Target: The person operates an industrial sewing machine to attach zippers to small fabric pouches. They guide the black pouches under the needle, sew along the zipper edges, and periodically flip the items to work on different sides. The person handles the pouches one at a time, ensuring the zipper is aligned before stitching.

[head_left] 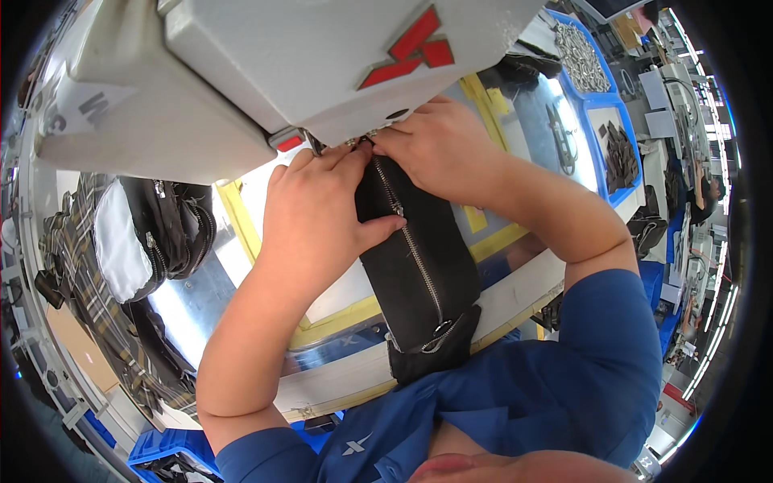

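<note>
A long black fabric piece [441, 233] with a metal zipper [414, 256] down its middle lies under the sewing machine head [346, 68] and reaches toward my body. My left hand [314, 213] grips its left side near the far end, the thumb resting by the zipper pull [398, 209]. At the far right corner, my right hand [439, 149] holds the same fabric with its fingers bent. Both sets of fingertips sit close to the needle area, partly hidden by the machine head. The near end of the fabric drapes over the table edge.
Black zippered pouches with a white lining [125, 241] and plaid cloth [97, 298] lie at the left. On the right, blue bins hold metal parts [581, 60] and dark pieces [620, 157]. Yellow tape [503, 241] marks the table. A blue crate [165, 451] stands lower left.
</note>
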Demonstrator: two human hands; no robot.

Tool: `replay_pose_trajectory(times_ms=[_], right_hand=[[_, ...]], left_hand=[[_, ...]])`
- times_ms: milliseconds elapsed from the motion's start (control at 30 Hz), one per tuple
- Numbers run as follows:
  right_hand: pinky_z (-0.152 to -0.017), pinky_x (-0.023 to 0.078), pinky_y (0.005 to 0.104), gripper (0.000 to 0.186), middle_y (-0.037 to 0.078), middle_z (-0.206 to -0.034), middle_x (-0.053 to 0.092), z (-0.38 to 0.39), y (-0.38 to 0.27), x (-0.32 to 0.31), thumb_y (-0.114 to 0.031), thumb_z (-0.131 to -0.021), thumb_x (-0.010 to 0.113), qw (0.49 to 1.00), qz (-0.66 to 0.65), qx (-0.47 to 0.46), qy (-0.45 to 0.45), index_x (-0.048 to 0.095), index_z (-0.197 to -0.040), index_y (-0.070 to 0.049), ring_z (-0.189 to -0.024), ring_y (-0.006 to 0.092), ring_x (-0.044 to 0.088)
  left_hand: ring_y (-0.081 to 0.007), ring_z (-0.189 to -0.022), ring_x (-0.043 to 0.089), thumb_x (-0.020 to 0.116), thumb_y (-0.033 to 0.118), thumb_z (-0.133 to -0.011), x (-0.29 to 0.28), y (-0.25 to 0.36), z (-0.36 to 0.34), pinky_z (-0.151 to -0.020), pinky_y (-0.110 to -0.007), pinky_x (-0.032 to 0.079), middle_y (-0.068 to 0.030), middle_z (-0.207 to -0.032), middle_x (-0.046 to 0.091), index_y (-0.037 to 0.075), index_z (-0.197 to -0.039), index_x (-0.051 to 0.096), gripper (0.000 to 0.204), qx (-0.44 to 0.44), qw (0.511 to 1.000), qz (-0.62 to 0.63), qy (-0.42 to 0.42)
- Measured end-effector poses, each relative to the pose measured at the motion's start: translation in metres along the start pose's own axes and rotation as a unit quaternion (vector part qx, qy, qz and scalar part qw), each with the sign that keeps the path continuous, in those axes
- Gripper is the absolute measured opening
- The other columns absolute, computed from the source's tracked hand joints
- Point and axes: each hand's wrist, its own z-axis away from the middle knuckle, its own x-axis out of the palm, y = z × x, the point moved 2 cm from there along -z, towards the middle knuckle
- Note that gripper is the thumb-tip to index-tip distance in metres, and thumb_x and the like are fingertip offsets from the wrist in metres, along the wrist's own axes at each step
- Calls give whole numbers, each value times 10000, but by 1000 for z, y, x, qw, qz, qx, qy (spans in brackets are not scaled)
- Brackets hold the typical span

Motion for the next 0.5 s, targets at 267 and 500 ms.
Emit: replay_pose_trajectory(times_ms=[267, 500], right_hand=[[-900, 556, 390, 220, 60, -992, 759, 2, 4, -2, -150, -883, 668, 1000, 1, -10, -9, 744, -1070, -61, -958, 255, 747], [-912, 555, 398, 232, 69, -1021, 760, 0, -2, 2, -164, -898, 675, 1000, -12, -7, -7, 731, -1083, -36, -976, 262, 745]], left_hand=[[-367, -1173, 697, 957, 398, -649, -3, 5, -3, -1005, -454, 517, -167, -1409, 710, 2, -1336, 721, 828, -24, 999, 17, -35], [-329, -1191, 684, 956, 466, -643, -3, 10, 3, -987, -440, 503, -148, -1436, 695, 17, -1403, 679, 925, -31, 997, -50, -48]])
